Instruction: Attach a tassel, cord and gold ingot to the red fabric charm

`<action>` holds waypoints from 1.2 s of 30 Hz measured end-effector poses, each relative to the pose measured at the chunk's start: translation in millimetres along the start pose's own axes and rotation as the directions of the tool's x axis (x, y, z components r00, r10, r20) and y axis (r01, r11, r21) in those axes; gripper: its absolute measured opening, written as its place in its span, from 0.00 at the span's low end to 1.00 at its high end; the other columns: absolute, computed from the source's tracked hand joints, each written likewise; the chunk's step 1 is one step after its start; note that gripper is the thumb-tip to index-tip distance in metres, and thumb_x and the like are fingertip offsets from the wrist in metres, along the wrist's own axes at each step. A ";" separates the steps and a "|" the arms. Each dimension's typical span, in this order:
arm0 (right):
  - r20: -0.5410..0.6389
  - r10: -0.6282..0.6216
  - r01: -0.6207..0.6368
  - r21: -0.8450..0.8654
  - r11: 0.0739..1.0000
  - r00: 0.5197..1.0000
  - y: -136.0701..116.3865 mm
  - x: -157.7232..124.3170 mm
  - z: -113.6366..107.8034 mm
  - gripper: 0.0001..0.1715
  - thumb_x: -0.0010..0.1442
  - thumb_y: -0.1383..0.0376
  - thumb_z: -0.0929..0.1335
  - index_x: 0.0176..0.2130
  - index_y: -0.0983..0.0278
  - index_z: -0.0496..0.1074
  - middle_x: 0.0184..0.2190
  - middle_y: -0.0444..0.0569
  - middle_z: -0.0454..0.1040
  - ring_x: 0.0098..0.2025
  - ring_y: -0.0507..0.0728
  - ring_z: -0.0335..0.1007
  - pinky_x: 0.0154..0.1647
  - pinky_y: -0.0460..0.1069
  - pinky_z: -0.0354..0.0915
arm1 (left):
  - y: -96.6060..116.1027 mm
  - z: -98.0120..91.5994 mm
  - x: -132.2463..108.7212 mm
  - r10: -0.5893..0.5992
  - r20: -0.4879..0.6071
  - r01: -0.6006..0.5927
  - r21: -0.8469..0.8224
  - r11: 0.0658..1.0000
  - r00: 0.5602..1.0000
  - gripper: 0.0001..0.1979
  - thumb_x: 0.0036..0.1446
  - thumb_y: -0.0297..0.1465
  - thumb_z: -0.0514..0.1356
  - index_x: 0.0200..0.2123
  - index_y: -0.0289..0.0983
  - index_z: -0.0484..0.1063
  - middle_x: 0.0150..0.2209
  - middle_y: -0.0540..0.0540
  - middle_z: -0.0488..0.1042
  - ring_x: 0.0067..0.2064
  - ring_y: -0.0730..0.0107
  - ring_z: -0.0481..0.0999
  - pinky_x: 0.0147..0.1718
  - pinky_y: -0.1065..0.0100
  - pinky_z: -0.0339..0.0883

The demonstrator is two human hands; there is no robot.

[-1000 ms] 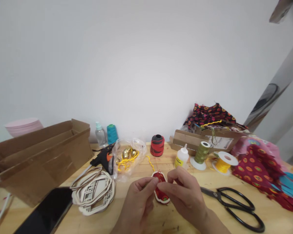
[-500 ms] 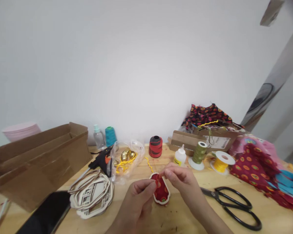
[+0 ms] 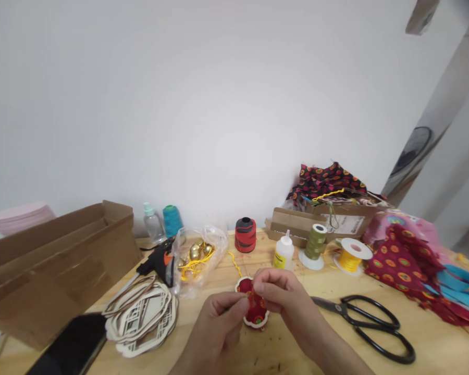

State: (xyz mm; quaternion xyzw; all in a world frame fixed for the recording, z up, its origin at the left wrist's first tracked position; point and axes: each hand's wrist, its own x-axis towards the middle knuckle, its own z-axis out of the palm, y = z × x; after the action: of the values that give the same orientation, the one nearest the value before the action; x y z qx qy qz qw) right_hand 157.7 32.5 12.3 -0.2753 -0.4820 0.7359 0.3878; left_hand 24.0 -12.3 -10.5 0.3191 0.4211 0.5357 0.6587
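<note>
A small red patterned fabric ornament (image 3: pixel 258 315) with a pale scalloped rim lies on the table, a twisted yellow cord (image 3: pixel 234 262) running from its top. Above its left side is my left hand (image 3: pixel 222 322), thumb and forefinger pinched together. My right hand (image 3: pixel 291 306) pinches too, over the ornament's upper right, its fingertips close to those of the left. Whatever is between the fingers is too small to make out. The hands partly cover the ornament.
Black-handled scissors (image 3: pixel 369 323) lie to the right; a glue bottle (image 3: pixel 284 253) and thread spools (image 3: pixel 245 235) stand behind. To the left are pale cut-out frames (image 3: pixel 144 317), a bag of gold bells (image 3: pixel 197 255), a glue gun (image 3: pixel 160 263), a phone (image 3: pixel 70 344) and a cardboard box (image 3: pixel 62 271).
My right hand's fingertips have dropped slightly and now sit closer to the left hand's. The whole view has shifted a little. The ornament still lies under my hands.
</note>
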 end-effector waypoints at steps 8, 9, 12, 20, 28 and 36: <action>0.132 0.014 -0.048 0.259 0.965 0.991 12.7 4.4 2.7 0.11 0.46 0.64 0.69 0.21 0.68 0.64 0.17 0.40 0.57 0.17 0.44 0.44 0.18 0.43 0.39 | -4.2 -2.7 0.9 -0.011 0.000 0.011 -0.100 0.995 1.000 0.13 0.37 0.38 0.65 0.19 0.33 0.71 0.08 0.62 0.46 0.12 0.88 0.39 0.11 0.79 0.32; 0.141 0.006 -0.047 0.291 0.956 0.990 15.2 5.2 4.0 0.12 0.46 0.64 0.69 0.21 0.68 0.64 0.18 0.40 0.57 0.18 0.44 0.44 0.18 0.43 0.39 | -4.5 -2.4 0.8 -0.013 -0.006 0.012 -0.112 0.994 1.000 0.13 0.36 0.38 0.65 0.19 0.33 0.71 0.08 0.62 0.46 0.12 0.88 0.40 0.11 0.79 0.32; 0.152 0.010 -0.068 0.381 0.922 0.988 22.6 7.3 8.2 0.13 0.44 0.62 0.70 0.22 0.67 0.64 0.19 0.40 0.56 0.19 0.45 0.45 0.19 0.43 0.41 | -5.2 -2.0 1.0 -0.007 -0.034 0.002 -0.133 0.991 0.999 0.13 0.34 0.38 0.66 0.19 0.33 0.72 0.08 0.62 0.47 0.12 0.88 0.40 0.10 0.80 0.33; 0.097 -0.031 0.010 0.206 0.979 0.995 24.9 8.7 3.3 0.12 0.48 0.61 0.67 0.23 0.67 0.64 0.16 0.38 0.54 0.18 0.45 0.44 0.18 0.42 0.40 | -3.4 -3.8 1.2 -0.048 -0.018 0.044 -0.170 0.985 0.999 0.13 0.34 0.37 0.66 0.18 0.33 0.71 0.08 0.62 0.46 0.12 0.88 0.39 0.10 0.81 0.33; 0.038 -0.099 0.102 -0.094 0.990 0.994 11.1 5.2 3.5 0.13 0.45 0.60 0.69 0.23 0.67 0.63 0.17 0.40 0.61 0.18 0.46 0.52 0.19 0.42 0.48 | -6.7 -5.9 1.6 -0.053 0.000 0.053 -0.129 0.990 0.999 0.13 0.35 0.37 0.66 0.19 0.33 0.71 0.08 0.62 0.46 0.12 0.88 0.40 0.10 0.80 0.33; 0.002 -0.031 0.030 0.177 0.984 1.000 13.9 4.4 2.5 0.09 0.45 0.66 0.69 0.21 0.67 0.64 0.17 0.41 0.60 0.18 0.45 0.48 0.19 0.42 0.43 | -2.7 0.8 0.1 -0.060 -0.041 0.054 -0.125 0.991 0.997 0.15 0.33 0.38 0.67 0.16 0.33 0.68 0.08 0.63 0.45 0.12 0.88 0.39 0.11 0.80 0.32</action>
State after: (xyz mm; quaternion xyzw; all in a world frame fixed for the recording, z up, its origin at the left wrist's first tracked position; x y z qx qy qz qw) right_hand 149.1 31.7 0.3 -0.2303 -0.4197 0.7705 0.4208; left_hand 25.9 -12.8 -12.5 0.2534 0.4109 0.5488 0.6825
